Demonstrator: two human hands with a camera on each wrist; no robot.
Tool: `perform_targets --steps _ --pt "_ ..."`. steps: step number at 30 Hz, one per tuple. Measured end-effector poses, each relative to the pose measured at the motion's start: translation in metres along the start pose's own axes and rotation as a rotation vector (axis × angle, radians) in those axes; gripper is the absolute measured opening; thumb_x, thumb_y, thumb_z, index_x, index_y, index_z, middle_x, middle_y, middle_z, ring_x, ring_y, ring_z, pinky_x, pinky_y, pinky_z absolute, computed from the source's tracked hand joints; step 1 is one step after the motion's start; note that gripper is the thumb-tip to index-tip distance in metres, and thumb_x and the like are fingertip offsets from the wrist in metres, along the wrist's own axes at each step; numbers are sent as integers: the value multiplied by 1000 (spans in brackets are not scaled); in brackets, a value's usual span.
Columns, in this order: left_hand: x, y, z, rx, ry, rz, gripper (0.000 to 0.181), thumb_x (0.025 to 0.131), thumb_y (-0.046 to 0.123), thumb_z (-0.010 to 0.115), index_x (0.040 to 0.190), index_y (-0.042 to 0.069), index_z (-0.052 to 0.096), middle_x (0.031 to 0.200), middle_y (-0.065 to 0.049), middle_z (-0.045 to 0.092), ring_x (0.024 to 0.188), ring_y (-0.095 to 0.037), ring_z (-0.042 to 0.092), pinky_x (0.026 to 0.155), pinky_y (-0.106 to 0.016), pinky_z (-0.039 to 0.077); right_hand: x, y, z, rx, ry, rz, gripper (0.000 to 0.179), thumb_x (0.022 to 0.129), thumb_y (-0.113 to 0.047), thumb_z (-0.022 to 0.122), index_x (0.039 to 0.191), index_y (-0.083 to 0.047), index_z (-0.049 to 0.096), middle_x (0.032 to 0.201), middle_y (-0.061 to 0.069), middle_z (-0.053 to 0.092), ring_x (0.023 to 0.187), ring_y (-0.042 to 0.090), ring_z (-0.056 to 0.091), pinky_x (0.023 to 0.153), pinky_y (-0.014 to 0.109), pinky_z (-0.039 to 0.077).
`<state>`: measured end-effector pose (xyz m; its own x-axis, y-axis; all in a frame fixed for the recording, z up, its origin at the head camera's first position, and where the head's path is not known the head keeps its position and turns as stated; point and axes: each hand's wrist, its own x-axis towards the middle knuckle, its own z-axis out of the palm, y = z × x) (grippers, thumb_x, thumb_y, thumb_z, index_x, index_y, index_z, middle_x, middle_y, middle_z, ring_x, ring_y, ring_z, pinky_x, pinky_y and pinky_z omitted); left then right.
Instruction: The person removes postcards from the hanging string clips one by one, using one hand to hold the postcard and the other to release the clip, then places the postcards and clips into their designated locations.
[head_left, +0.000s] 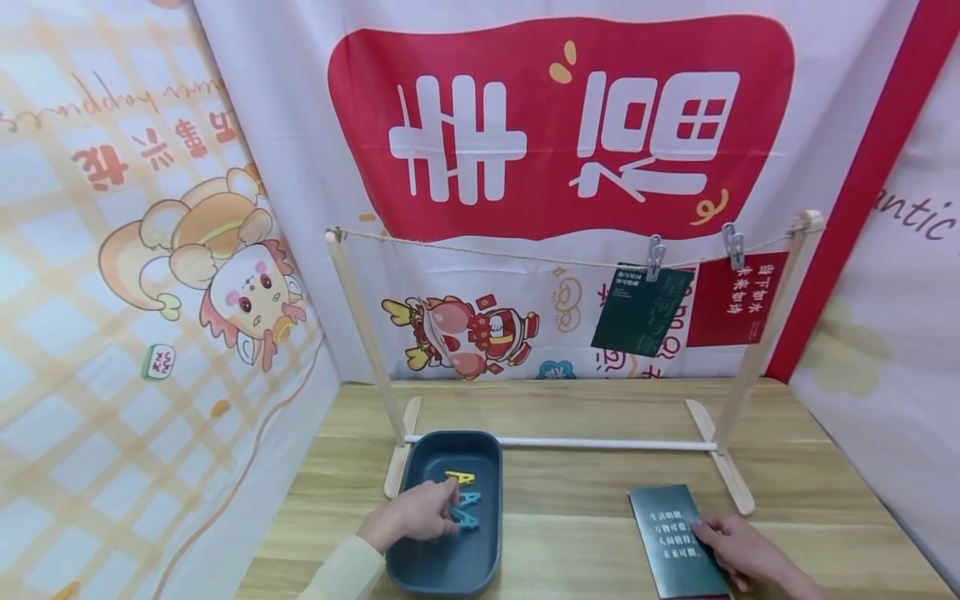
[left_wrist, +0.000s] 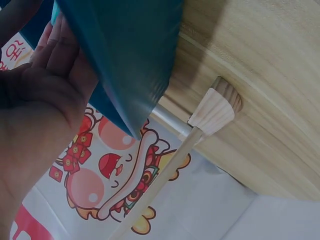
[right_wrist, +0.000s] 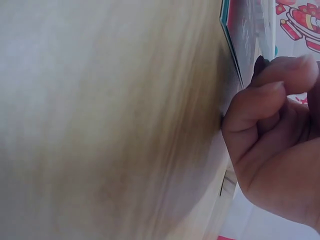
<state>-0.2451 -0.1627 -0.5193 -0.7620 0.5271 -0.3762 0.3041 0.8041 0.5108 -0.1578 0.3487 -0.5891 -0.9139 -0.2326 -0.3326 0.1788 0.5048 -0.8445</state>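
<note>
Three clips (head_left: pixel 469 499) lie in the tray (head_left: pixel 450 575), near left, at your left hand (head_left: pixel 423 510); can't tell if it's pinching one. Probably light, stiff, slick: take the handle ends. Right hand (head_left: pixel 738 546) grips the near card's (head_left: pixel 663 533) right edge; likely bendy. Rack (head_left: pixel 367 333) stands beyond.

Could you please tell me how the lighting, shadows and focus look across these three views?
Head view: bright, fairly even light, a faint sheen on the green card; left wrist view: dimmer, with the left hand partly in shadow; right wrist view: the tabletop looks soft, its grain smeared, with shadow beside the right hand.
</note>
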Motion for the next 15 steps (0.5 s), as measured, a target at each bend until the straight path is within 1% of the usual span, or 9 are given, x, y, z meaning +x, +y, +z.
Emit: perform_targets --steps 3,6,8,10,13,15 --pt "0 0 1 -6 4 -11 23 88 20 72 103 19 53 69 5 61 55 -11 60 51 -26 48 2 0 2 -77 57 40 29 101 -28 50 96 -1 59 50 -3 46 33 7 43 34 22 38" --pt "0 0 2 9 8 -30 24 88 20 72 104 19 54 69 5 59 55 -12 59 51 -26 47 5 -1 3 -157 111 122 26 100 -29 52 96 -5 62 56 1 53 36 8 43 35 20 35" --pt "1 0 3 30 8 -48 24 88 21 72 104 19 55 69 5 59 55 -11 59 50 -26 46 8 -1 4 -221 138 154 26 99 -30 54 92 -6 63 61 2 56 40 10 44 38 20 35" --pt "1 0 4 52 8 -62 23 88 22 72 104 19 55 69 5 58 55 -11 58 50 -25 46 10 -2 6 -299 174 171 28 98 -32 56 86 -9 64 64 2 57 47 12 47 44 22 36" --pt "2 -1 6 60 10 -86 22 88 23 72 104 19 56 70 4 58 56 -11 58 50 -25 46 11 -4 9 -420 219 164 31 97 -34 57 78 -11 62 63 1 54 56 14 49 51 26 36" --pt "3 -2 7 52 16 -96 21 89 22 71 105 18 57 71 4 58 57 -11 58 51 -26 46 11 -7 10 -490 238 171 32 97 -35 58 75 -12 61 62 0 52 58 15 49 54 27 35"
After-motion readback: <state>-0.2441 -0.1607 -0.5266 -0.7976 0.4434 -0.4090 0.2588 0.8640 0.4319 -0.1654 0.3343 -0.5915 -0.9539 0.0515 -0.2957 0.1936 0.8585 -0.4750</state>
